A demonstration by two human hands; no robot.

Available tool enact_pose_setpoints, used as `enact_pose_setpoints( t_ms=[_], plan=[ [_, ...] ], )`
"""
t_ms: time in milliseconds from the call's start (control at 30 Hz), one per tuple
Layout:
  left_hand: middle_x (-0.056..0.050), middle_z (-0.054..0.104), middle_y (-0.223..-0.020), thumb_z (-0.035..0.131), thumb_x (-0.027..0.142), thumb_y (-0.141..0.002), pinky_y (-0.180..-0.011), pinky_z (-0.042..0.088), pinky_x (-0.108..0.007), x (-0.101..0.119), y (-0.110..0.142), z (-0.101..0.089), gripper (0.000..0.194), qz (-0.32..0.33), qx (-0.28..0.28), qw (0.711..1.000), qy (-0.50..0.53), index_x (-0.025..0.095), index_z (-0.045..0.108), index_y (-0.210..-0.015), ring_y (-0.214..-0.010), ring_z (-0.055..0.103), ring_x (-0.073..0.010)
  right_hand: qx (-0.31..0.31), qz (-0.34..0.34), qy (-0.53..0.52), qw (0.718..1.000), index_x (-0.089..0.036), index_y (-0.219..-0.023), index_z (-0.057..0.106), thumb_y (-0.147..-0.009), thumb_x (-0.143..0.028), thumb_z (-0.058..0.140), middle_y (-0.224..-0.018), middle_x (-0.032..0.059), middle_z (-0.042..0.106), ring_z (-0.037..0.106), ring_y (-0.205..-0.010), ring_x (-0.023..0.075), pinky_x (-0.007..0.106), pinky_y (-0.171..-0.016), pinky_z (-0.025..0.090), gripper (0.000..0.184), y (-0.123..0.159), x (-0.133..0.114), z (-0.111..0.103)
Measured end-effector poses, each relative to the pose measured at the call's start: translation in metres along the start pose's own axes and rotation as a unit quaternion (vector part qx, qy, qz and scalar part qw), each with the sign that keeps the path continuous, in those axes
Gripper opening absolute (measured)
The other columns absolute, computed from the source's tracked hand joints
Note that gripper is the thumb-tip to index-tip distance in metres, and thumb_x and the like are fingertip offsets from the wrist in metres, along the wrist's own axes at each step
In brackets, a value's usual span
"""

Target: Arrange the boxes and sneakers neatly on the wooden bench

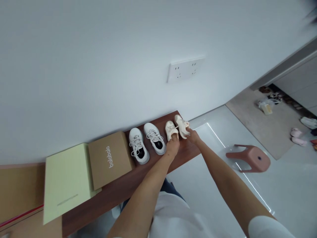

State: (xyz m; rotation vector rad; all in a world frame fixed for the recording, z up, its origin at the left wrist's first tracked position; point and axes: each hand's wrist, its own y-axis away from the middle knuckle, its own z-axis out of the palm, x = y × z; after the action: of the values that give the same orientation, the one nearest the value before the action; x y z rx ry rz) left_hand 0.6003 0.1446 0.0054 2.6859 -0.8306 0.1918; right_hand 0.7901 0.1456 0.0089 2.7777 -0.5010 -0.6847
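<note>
On the counter [182, 154], my left grip [173, 144] clamps one cream shoe [170, 129], my right grip [192, 136] its mate [181, 125]; shifting either requires heel support.

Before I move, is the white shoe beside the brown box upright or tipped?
Upright: the white shoe sits on the brown board, laces and dark opening facing up.

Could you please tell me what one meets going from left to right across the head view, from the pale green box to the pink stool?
Pale green box, brown box, left white sneaker, right white sneaker, left cream shoe, right cream shoe, pink stool.
</note>
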Motion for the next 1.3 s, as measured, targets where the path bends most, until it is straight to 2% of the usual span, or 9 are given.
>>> enact_pose_setpoints(
  t_ms=[67, 200, 400, 667, 800, 1000, 1300],
  plan=[
    [-0.023, 0.054, -0.141, 0.039, 0.016, -0.1, -0.088, 0.057, -0.036, -0.003, 0.001, -0.007, 0.048, -0.022, -0.022, 0.999, 0.015, 0.014, 0.042, -0.148, -0.111, 0.066, -0.0262, 0.002, -0.006, 0.024, 1.0, -0.019, -0.123, 0.065, -0.084, -0.028, 0.074, -0.113, 0.0098, 0.073, 0.062, -0.118, 0.0258, 0.028, -0.094, 0.047, 0.041, 0.0, -0.008, -0.005],
    [-0.025, 0.045, -0.149, 0.044, 0.025, -0.101, -0.091, 0.057, -0.038, -0.007, 0.003, -0.016, 0.049, -0.042, -0.044, 0.997, 0.052, 0.016, 0.039, -0.149, -0.115, 0.066, -0.0288, 0.014, -0.025, 0.09, 0.996, -0.019, -0.123, 0.066, -0.086, -0.031, 0.073, -0.117, 0.0128, 0.071, 0.056, -0.126, 0.0271, 0.029, -0.097, 0.044, 0.04, 0.001, -0.027, -0.01],
    [-0.025, 0.051, -0.141, 0.041, 0.027, -0.103, -0.091, 0.056, -0.036, -0.006, -0.003, -0.022, 0.049, -0.053, -0.055, 0.994, 0.073, 0.012, 0.036, -0.149, -0.114, 0.068, -0.0283, 0.019, -0.049, 0.145, 0.988, -0.022, -0.121, 0.067, -0.089, -0.028, 0.069, -0.117, 0.013, 0.072, 0.059, -0.119, 0.0279, 0.032, -0.098, 0.043, 0.033, 0.003, -0.045, -0.006],
    [-0.025, 0.05, -0.144, 0.04, 0.025, -0.102, -0.091, 0.055, -0.039, -0.004, -0.002, -0.02, 0.049, -0.073, -0.076, 0.99, 0.093, 0.015, 0.036, -0.15, -0.115, 0.067, -0.0302, 0.017, -0.076, 0.159, 0.984, -0.02, -0.121, 0.064, -0.09, -0.023, 0.065, -0.123, 0.0128, 0.07, 0.056, -0.124, 0.0264, 0.033, -0.1, 0.042, 0.031, 0.004, -0.043, 0.007],
    [-0.023, 0.054, -0.14, 0.036, 0.02, -0.102, -0.092, 0.055, -0.038, -0.003, -0.002, -0.017, 0.045, -0.076, -0.089, 0.989, 0.094, 0.015, 0.041, -0.146, -0.115, 0.067, -0.0288, 0.001, -0.078, 0.166, 0.983, -0.018, -0.119, 0.066, -0.091, -0.022, 0.065, -0.12, 0.0138, 0.071, 0.057, -0.122, 0.0259, 0.033, -0.1, 0.042, 0.029, 0.002, -0.04, 0.013],
    [-0.023, 0.054, -0.139, 0.037, 0.017, -0.1, -0.09, 0.056, -0.038, -0.002, -0.004, -0.015, 0.045, -0.082, -0.103, 0.987, 0.087, 0.016, 0.04, -0.146, -0.114, 0.068, -0.0278, -0.009, -0.065, 0.164, 0.984, -0.022, -0.127, 0.064, -0.087, -0.019, 0.068, -0.117, 0.0128, 0.073, 0.058, -0.123, 0.0253, 0.032, -0.098, 0.044, 0.04, 0.001, -0.031, 0.018],
    [-0.024, 0.05, -0.145, 0.038, 0.017, -0.101, -0.091, 0.056, -0.039, -0.006, -0.005, -0.011, 0.048, -0.071, -0.107, 0.988, 0.09, 0.014, 0.04, -0.149, -0.114, 0.068, -0.0299, -0.04, -0.064, 0.165, 0.983, -0.018, -0.127, 0.063, -0.092, -0.022, 0.064, -0.12, 0.0146, 0.07, 0.059, -0.12, 0.0255, 0.031, -0.098, 0.043, 0.035, -0.003, -0.032, 0.024]
  ],
)
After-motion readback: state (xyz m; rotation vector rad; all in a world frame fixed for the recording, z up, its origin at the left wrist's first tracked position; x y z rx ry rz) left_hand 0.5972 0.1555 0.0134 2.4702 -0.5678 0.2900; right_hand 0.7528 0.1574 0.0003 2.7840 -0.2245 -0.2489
